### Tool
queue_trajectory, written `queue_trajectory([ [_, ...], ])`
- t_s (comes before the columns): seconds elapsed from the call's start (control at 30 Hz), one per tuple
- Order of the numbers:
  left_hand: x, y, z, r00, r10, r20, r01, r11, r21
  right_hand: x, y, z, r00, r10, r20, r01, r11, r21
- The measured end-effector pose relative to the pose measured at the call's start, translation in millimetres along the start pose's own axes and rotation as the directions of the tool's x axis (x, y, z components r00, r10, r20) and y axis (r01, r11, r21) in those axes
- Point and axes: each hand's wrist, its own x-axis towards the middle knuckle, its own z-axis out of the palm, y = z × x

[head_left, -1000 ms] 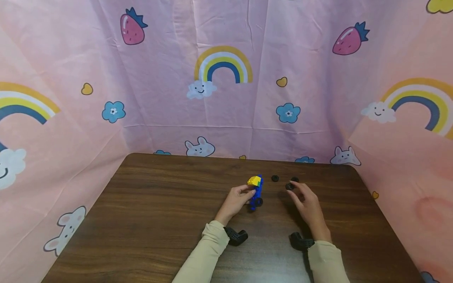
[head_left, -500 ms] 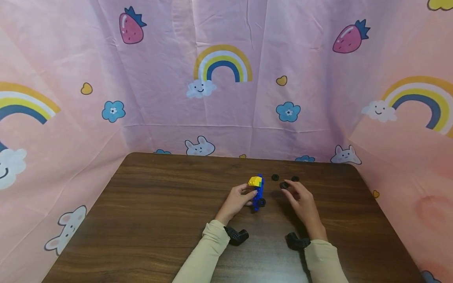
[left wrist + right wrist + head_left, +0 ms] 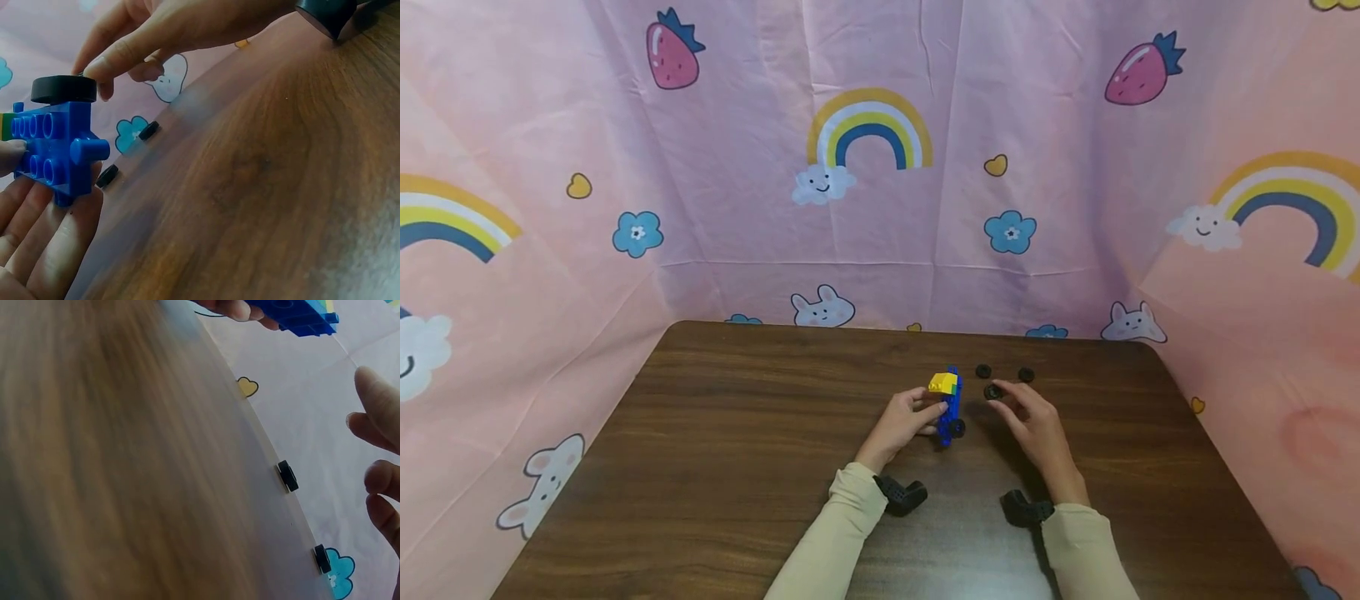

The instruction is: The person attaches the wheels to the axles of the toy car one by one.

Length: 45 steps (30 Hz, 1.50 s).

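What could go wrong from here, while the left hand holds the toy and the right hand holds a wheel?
The held wheel could slip and roll away, as the right hand only pinches it by the fingertips.

The toy might turn if pushed, since just the thumb and fingers of the left hand grip it.

The right hand could knock the two loose wheels, which lie close by, near the table's far edge.
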Motion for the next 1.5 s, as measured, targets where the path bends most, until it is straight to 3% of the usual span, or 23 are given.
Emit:
queue_trajectory([
  [0.2,-2.8,-1.9,3.9,1.000,0.008,0.002,-0.008,0.999,0.053,-2.2,-5,3,1.000,0.002,-0.006,-0.002,1.000,0.026],
  [0.67,-1.7,-6.4,9.9,0.999,0.028,-0.020,-0.027,0.997,0.073,0.1,-14,12,0.992,-0.112,-0.065,0.119,0.985,0.125],
  [0.97,-0.6,-2.1,8.3,0.999,0.038,-0.001,-0.038,0.995,0.090,3.9,-17,14,0.995,-0.097,-0.036,0.100,0.991,0.085],
  [1.23,3.1,-1.5,7.5,0.998,0.049,0.032,-0.051,0.994,0.100,7.7,-20,13,0.991,-0.125,-0.055,0.130,0.987,0.091],
  [1.5,1.0,-2.7,8.4,0.996,0.058,0.062,-0.062,0.995,0.072,6.4,-22,13,0.991,-0.129,-0.042,0.132,0.988,0.084],
])
